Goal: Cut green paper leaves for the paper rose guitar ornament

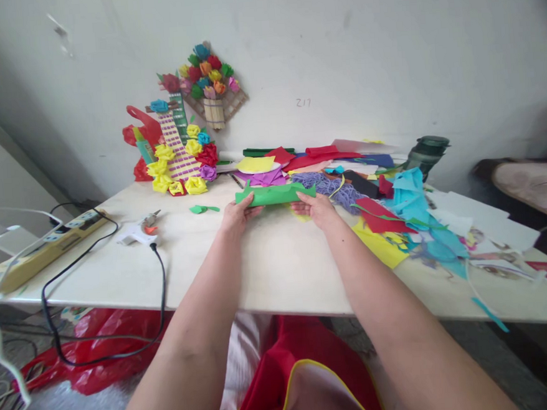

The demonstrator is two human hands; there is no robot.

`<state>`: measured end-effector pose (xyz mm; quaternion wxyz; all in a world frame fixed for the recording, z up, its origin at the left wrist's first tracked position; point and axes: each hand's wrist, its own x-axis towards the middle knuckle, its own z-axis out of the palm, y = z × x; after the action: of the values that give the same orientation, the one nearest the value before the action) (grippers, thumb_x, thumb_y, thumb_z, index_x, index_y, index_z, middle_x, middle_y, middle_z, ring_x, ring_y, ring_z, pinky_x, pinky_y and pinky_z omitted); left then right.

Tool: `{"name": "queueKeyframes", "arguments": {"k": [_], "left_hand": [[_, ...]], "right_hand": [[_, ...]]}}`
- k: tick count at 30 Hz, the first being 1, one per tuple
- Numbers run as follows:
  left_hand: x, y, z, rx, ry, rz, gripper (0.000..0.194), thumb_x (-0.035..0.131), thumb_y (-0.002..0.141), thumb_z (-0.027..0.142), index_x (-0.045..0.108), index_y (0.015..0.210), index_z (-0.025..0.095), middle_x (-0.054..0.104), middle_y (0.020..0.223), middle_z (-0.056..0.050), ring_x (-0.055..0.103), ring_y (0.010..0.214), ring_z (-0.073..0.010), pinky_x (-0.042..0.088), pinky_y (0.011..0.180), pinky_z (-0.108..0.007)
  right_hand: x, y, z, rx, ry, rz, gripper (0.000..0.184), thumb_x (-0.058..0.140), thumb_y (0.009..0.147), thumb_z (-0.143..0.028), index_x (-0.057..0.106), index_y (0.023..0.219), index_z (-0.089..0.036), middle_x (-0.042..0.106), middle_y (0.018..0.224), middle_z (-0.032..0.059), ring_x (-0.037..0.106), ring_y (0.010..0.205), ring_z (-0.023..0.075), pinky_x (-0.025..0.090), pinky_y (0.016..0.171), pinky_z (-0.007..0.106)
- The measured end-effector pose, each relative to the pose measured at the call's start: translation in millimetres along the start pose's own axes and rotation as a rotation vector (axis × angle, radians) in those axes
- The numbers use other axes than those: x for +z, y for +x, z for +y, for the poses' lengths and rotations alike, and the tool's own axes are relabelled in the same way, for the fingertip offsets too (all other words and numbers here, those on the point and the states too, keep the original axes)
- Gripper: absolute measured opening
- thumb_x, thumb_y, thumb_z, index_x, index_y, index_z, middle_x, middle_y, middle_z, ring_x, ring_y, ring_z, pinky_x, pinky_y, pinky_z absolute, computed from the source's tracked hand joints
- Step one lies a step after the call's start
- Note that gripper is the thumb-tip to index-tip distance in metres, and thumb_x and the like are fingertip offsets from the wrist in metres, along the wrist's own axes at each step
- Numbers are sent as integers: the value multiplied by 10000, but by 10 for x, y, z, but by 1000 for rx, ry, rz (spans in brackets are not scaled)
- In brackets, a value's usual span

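Stretched level between my two hands is a strip of green paper (275,195), with a ragged upper edge. My left hand (241,213) pinches its left end, thumb on top and fingers beneath. At the other end, my right hand (315,207) grips it the same way. Both hands are just above the table, near its middle. A bundle of purple-grey yarn (331,187) lies just beyond my right hand. A small green paper leaf (199,209) rests on the table left of my left hand.
A glue gun (137,233) with a black cord lies left, near a power strip (47,249). Paper-flower crafts (175,143) stand at the back left. Coloured paper scraps (382,216) cover the right side, with a dark bottle (427,153) behind. Red plastic bags (105,348) lie below the table.
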<state>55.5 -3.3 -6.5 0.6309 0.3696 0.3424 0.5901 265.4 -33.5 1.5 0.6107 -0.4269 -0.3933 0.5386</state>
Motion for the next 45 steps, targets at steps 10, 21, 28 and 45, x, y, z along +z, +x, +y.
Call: {"name": "queueKeyframes", "arguments": {"k": [10, 21, 28, 45], "left_hand": [[44, 21, -2, -19, -49, 140, 147, 659, 626, 62, 577, 748, 78, 642, 677, -70, 623, 548, -145, 558, 551, -265], [45, 54, -36, 91, -29, 211, 179, 645, 593, 40, 524, 702, 115, 609, 636, -2, 594, 521, -118, 535, 548, -273], [64, 40, -42, 160, -13, 236, 201, 671, 624, 110, 499, 724, 135, 593, 641, 6, 585, 514, -114, 538, 567, -294], [76, 96, -75, 264, 40, 509, 430, 701, 653, 164, 450, 1002, 178, 563, 795, 0, 563, 463, -79, 543, 495, -270]], "right_hand": [[130, -27, -9, -34, 50, 125, 142, 666, 705, -81, 539, 746, -132, 657, 552, 6, 634, 452, 138, 504, 387, 188], [225, -35, 10, -92, 20, 184, 162, 623, 693, -13, 543, 772, -129, 631, 532, -19, 618, 424, 127, 496, 379, 186], [264, -55, 1, -85, 24, 191, 190, 620, 693, -7, 531, 786, -147, 616, 534, -36, 615, 428, 117, 507, 400, 184], [328, -62, 63, -170, 14, 201, 804, 603, 680, -33, 295, 1384, -270, 657, 1020, 52, 621, 450, 77, 519, 441, 174]]}}
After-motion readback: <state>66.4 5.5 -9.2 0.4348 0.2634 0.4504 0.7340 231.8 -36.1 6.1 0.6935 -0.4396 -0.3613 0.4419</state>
